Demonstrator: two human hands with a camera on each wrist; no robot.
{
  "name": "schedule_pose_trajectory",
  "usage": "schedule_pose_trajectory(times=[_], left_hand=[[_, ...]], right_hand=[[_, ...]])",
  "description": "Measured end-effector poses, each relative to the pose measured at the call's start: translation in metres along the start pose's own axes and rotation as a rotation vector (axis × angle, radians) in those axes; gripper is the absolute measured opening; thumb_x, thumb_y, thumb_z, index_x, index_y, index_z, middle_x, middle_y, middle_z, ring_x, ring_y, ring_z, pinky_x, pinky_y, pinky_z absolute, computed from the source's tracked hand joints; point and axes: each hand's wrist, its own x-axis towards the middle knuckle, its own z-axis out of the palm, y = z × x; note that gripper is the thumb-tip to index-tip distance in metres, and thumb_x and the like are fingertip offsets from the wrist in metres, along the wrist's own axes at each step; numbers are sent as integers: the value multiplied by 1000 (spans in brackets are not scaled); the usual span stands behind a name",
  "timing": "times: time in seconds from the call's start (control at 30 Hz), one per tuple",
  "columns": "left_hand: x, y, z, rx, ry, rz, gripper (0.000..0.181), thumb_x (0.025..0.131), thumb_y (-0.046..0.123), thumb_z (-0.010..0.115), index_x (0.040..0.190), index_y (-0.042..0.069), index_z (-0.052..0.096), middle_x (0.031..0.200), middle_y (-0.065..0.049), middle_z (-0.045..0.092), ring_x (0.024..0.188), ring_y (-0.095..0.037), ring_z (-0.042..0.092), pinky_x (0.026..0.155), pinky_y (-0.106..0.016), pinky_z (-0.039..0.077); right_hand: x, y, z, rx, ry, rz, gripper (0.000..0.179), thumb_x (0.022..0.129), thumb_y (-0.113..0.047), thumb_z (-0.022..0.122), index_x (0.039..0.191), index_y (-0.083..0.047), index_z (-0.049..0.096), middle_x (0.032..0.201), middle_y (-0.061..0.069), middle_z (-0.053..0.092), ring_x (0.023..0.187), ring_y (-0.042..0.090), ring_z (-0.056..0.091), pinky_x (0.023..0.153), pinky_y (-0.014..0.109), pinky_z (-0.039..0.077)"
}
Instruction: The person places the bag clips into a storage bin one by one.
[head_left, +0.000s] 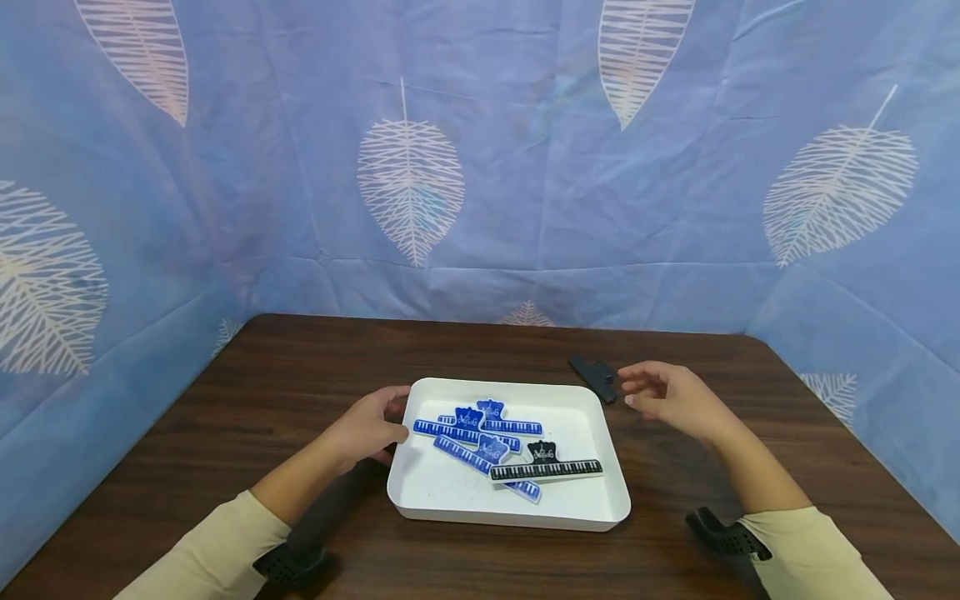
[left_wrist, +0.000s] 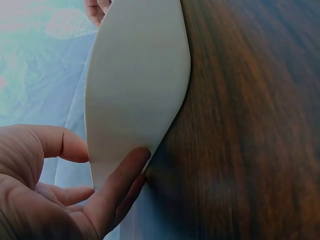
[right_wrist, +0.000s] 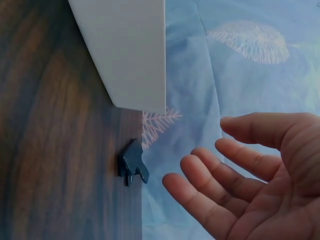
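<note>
A shallow white tray [head_left: 442, 500] sits on the table, with my left hand [head_left: 372, 425] at its left side. In the left wrist view the thumb is at the tray's rim and the other fingers lie along its outer wall [left_wrist: 135, 90]. Inside lie three blue piano-key clips [head_left: 491, 451], partly overlapping, and one black piano-key clip [head_left: 546, 471] at the front right. Beyond the tray's back right corner a plain black clip [head_left: 596, 379] rests on the table. My right hand [head_left: 667, 396] hovers just right of it, fingers loosely bent, nothing between them.
The dark wooden table [head_left: 337, 358] reaches back to a blue cloth backdrop [head_left: 525, 208] with white leaf prints. Cloth also hangs along the left and right sides. A black band [head_left: 726, 535] shows at the right wrist, another [head_left: 288, 567] at the left.
</note>
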Motion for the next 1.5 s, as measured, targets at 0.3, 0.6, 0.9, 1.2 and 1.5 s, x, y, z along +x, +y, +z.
schedule_pose_trajectory(times=[0.3, 0.6, 0.9, 1.2, 1.5], left_hand=[[0, 0, 0, -1, -6, -14, 69, 82, -6, 63, 146, 2, 39, 126, -23, 48, 92, -33, 64, 64, -44, 59], [1, 0, 0, 17, 0, -27, 69, 82, -6, 63, 146, 3, 39, 127, -22, 48, 93, -33, 63, 65, -43, 59], [2, 0, 0, 6, -14, -27, 69, 83, -7, 62, 147, 2, 37, 128, -23, 47, 93, -33, 63, 65, -43, 59], [2, 2, -1, 10, -6, -41, 69, 83, -6, 63, 147, 2, 37, 127, -23, 46, 93, -33, 63, 64, -42, 59], [1, 2, -1, 14, -7, -45, 69, 84, -5, 63, 147, 3, 38, 128, -22, 47, 96, -33, 62, 65, -42, 59]], right_hand=[[19, 8, 0, -134, 34, -35, 42, 92, -8, 64, 131, 5, 54, 117, 25, 62, 97, 30, 63, 71, 37, 56], [39, 17, 7, -342, 109, -110, 39, 90, -11, 66, 126, 3, 59, 117, 22, 63, 98, 34, 62, 77, 48, 53], [58, 25, 15, -422, 121, -120, 41, 89, -8, 68, 125, 6, 59, 121, 26, 59, 105, 41, 58, 84, 55, 49], [76, 34, 17, -462, 76, -123, 43, 86, -9, 71, 125, 7, 59, 121, 28, 57, 107, 44, 57, 87, 57, 47], [87, 44, 20, -511, 10, -128, 46, 84, -12, 73, 124, 8, 59, 118, 27, 59, 108, 45, 55, 88, 59, 45]])
